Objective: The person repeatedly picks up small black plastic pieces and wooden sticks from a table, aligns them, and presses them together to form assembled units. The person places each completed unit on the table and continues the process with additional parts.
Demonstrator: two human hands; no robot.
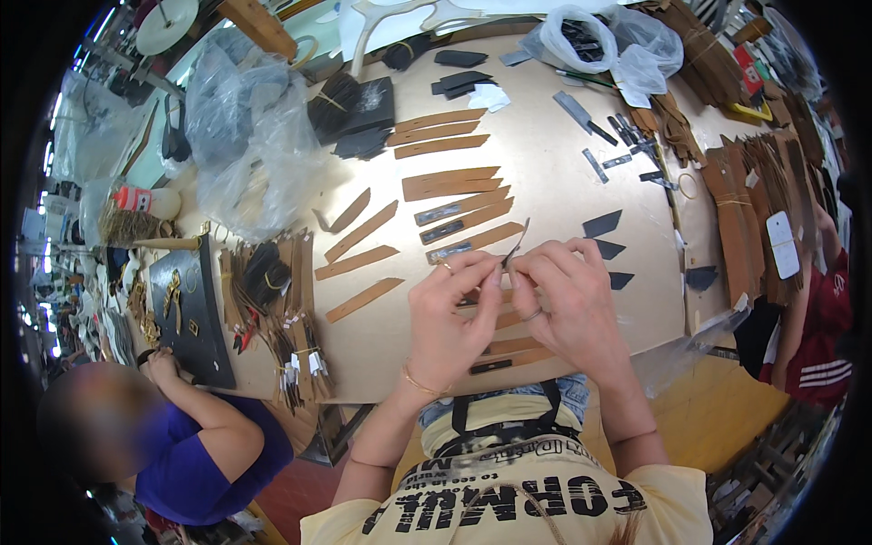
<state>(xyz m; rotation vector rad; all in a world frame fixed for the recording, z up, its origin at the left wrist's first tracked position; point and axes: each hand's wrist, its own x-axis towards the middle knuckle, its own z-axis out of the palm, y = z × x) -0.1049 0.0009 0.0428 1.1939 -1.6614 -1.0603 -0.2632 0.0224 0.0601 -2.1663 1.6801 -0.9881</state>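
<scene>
Above the near part of the tan worktable (pixel 363 359), my left hand (pixel 454 313) and my right hand (pixel 570 304) meet fingertip to fingertip. Both are closed, pinching a thin dark strip (pixel 518 243) seen nearly edge-on, its tip pointing up and away. My fingers cover its lower part. Brown leather-like straps (pixel 451 186) lie in a column beyond and beneath my hands, several bearing dark rectangular pieces (pixel 439 214). To the right of my right hand are slanted dark pieces (pixel 602 223). More brown straps (pixel 357 264) lie loose left of my left hand.
Bundled brown straps (pixel 295 341) and a dark board (pixel 193 313) lie at left, near a person in purple (pixel 209 454). Clear plastic bags (pixel 250 136) stand behind. Small dark bars (pixel 631 136) lie far right, beside stacked brown straps (pixel 736 227); another person in red (pixel 827 318) is beyond.
</scene>
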